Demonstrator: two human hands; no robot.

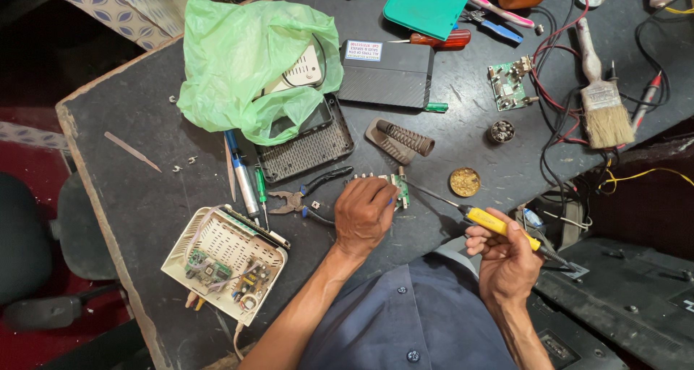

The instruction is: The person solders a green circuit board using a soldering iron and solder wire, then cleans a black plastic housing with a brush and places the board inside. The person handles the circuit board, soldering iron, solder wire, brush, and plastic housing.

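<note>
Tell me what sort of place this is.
Probably an electronics repair bench: the right hand holds a soldering iron over a small circuit board under the left hand, beside an opened white device.

Left hand [363, 214] pins circuit board [396, 188]; right hand [506, 258] grips soldering iron [486, 220].

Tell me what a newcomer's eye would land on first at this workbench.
First, the crumpled green plastic bag at the upper left of the dark table, draped over a white device. Then the two hands at the near edge: the left hand presses on a small green circuit board, while the right hand holds a yellow-handled soldering iron pointed at it. An opened white casing lies lower left.
</note>
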